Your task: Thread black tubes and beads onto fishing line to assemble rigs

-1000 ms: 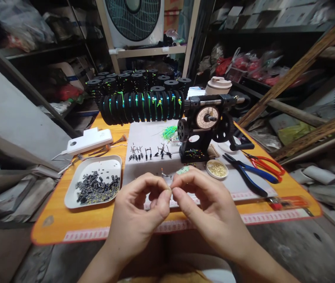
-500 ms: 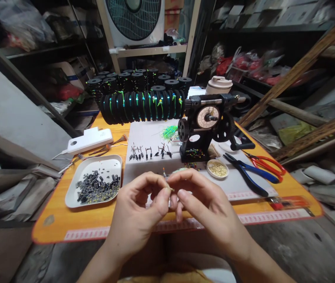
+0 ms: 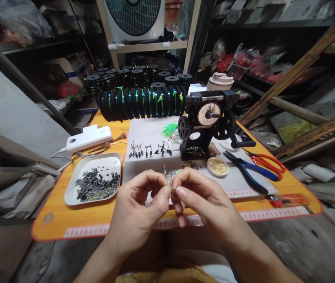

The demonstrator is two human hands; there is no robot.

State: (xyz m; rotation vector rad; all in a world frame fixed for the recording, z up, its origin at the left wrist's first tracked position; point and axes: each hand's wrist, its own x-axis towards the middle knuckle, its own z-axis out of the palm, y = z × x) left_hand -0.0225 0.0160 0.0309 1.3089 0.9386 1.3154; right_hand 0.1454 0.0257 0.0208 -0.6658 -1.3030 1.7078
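- Our orange table (image 3: pixel 49 228) carries a hand-cranked winder (image 3: pixel 207 114).
- Our left hand (image 3: pixel 143 198) and right hand (image 3: pixel 205 196) pinch a tiny gold-coloured piece (image 3: pixel 173 188), each grip closed to fingertips.

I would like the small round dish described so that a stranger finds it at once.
On the orange table stands a black machine with a round dial. In front of its base, just left of the blue-and-black pliers, sits a small pale dish. Its tiny golden pieces set it apart from the bigger, squarish tray of mostly dark ones.
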